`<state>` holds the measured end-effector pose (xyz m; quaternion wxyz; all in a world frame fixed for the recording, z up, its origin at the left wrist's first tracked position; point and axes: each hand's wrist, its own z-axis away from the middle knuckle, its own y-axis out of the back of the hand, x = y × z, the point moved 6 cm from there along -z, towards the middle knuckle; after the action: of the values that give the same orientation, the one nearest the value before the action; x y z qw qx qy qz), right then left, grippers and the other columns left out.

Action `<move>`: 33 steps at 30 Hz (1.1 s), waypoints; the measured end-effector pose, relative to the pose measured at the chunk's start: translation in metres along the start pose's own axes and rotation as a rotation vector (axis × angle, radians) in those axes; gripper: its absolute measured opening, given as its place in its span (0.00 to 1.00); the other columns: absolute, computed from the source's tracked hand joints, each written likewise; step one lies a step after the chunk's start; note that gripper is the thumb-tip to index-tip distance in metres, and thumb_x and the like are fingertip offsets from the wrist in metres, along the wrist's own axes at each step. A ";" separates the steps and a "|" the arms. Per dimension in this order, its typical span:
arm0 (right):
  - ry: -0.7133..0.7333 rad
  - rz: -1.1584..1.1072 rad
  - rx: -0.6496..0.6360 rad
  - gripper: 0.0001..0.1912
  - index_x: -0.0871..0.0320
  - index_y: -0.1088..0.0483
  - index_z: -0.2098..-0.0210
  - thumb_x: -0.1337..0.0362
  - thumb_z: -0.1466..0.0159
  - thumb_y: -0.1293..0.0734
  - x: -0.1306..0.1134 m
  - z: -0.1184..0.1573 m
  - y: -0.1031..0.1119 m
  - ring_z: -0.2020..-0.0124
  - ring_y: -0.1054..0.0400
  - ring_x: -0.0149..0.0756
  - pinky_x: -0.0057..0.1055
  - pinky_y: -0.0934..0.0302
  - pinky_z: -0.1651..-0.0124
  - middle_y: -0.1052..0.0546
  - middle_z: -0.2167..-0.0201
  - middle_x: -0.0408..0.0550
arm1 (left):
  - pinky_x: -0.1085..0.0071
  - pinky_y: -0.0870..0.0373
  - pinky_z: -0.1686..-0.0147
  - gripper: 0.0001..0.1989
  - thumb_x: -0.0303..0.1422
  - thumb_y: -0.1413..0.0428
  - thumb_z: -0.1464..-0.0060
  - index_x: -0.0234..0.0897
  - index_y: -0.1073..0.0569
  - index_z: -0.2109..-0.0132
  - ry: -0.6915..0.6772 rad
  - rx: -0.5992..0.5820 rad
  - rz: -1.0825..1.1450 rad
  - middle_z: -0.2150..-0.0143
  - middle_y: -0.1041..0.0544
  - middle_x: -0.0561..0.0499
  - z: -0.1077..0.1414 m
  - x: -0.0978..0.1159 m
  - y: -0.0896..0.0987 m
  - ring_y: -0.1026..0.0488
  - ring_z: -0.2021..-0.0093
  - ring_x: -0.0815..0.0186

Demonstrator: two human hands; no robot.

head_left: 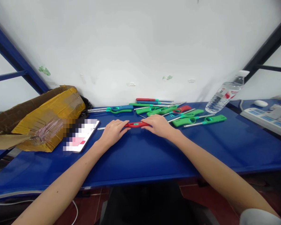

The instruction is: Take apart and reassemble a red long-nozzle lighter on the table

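Note:
A red long-nosed gas lighter [136, 124] with a teal trigger lies sideways between my two hands, its metal nozzle pointing left. My left hand [113, 132] is closed around the nozzle end, and the nozzle tip shows beyond it. My right hand [158, 125] grips the handle end, with fingers on top and thumb below. Behind the hands lie several more lighters; one green lighter [215, 119] is at the right of the pile, and a blue and green pair [120, 108] is to the left.
On the blue table [135, 162], a phone [84, 137] lies left of my hands, its screen partly pixelated. An open, taped cardboard box [51, 122] stands farther left. To the right are a tilted water bottle [224, 95] and a white power strip [264, 120]. A white wall closes the back.

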<state>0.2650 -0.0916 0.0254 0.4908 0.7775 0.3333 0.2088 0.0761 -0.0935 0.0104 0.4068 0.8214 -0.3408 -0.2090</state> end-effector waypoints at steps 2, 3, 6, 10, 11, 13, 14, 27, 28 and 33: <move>0.006 -0.004 -0.005 0.13 0.59 0.25 0.55 0.58 0.32 0.35 -0.003 0.000 -0.001 0.64 0.29 0.41 0.35 0.41 0.61 0.19 0.65 0.52 | 0.63 0.31 0.60 0.15 0.37 0.51 0.33 0.33 0.27 0.48 -0.016 -0.011 0.012 0.58 0.19 0.42 0.000 0.000 -0.001 0.24 0.60 0.58; 0.004 -0.008 -0.006 0.13 0.59 0.25 0.55 0.58 0.32 0.35 -0.004 -0.001 -0.001 0.64 0.29 0.41 0.35 0.41 0.60 0.20 0.65 0.52 | 0.63 0.31 0.60 0.14 0.36 0.52 0.33 0.33 0.27 0.48 -0.019 -0.022 0.020 0.58 0.19 0.42 0.000 0.000 -0.002 0.24 0.60 0.58; -0.025 -0.023 -0.017 0.13 0.59 0.25 0.53 0.59 0.33 0.33 -0.002 0.000 -0.002 0.63 0.29 0.41 0.35 0.41 0.60 0.20 0.64 0.52 | 0.64 0.32 0.60 0.13 0.34 0.53 0.32 0.35 0.26 0.52 -0.015 -0.066 0.033 0.60 0.20 0.44 -0.001 0.002 -0.002 0.25 0.60 0.59; -0.096 -0.011 -0.060 0.15 0.59 0.25 0.52 0.57 0.35 0.32 0.009 0.001 -0.002 0.62 0.29 0.42 0.34 0.41 0.60 0.21 0.63 0.53 | 0.65 0.33 0.61 0.13 0.35 0.53 0.32 0.36 0.27 0.53 -0.011 -0.093 0.025 0.62 0.20 0.45 -0.002 0.003 -0.003 0.26 0.61 0.60; -0.095 -0.008 -0.072 0.15 0.59 0.25 0.53 0.57 0.34 0.33 0.011 0.001 -0.002 0.62 0.30 0.42 0.34 0.42 0.60 0.21 0.64 0.53 | 0.66 0.34 0.61 0.12 0.35 0.53 0.32 0.36 0.27 0.53 -0.007 -0.095 0.026 0.62 0.20 0.45 -0.002 0.002 -0.003 0.26 0.61 0.60; -0.071 -0.008 -0.085 0.13 0.58 0.25 0.55 0.57 0.33 0.34 0.011 0.002 -0.001 0.63 0.30 0.41 0.33 0.43 0.60 0.21 0.65 0.52 | 0.66 0.34 0.61 0.12 0.35 0.53 0.32 0.36 0.26 0.54 0.001 -0.094 0.029 0.63 0.20 0.45 -0.002 0.001 -0.003 0.26 0.61 0.60; -0.059 -0.004 -0.084 0.12 0.59 0.25 0.56 0.58 0.32 0.35 0.010 0.002 0.000 0.64 0.31 0.40 0.33 0.44 0.61 0.21 0.66 0.51 | 0.66 0.34 0.62 0.12 0.35 0.52 0.32 0.36 0.26 0.54 0.002 -0.094 0.029 0.63 0.20 0.45 -0.001 0.001 -0.003 0.26 0.61 0.60; -0.089 -0.043 -0.119 0.14 0.59 0.24 0.55 0.56 0.32 0.35 0.006 0.001 -0.002 0.63 0.30 0.42 0.34 0.43 0.60 0.20 0.64 0.51 | 0.60 0.29 0.55 0.18 0.38 0.51 0.33 0.34 0.28 0.43 -0.014 -0.032 0.094 0.51 0.21 0.41 0.000 0.001 -0.005 0.24 0.54 0.57; -0.086 -0.059 -0.117 0.15 0.59 0.25 0.54 0.56 0.32 0.35 0.007 0.001 -0.002 0.62 0.30 0.42 0.34 0.42 0.59 0.20 0.63 0.51 | 0.61 0.29 0.56 0.17 0.37 0.52 0.32 0.34 0.27 0.44 -0.024 -0.031 0.093 0.51 0.20 0.41 0.000 0.001 -0.005 0.24 0.55 0.57; -0.059 -0.114 -0.102 0.15 0.58 0.25 0.52 0.57 0.33 0.34 0.013 0.003 0.001 0.59 0.29 0.44 0.36 0.40 0.57 0.20 0.60 0.53 | 0.61 0.28 0.58 0.17 0.36 0.51 0.33 0.32 0.26 0.45 -0.053 0.001 0.087 0.53 0.20 0.41 0.000 0.002 -0.002 0.24 0.57 0.57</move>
<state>0.2760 -0.0848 0.0253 0.5505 0.7370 0.3512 0.1743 0.0782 -0.0939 0.0082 0.4060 0.8002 -0.3870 -0.2124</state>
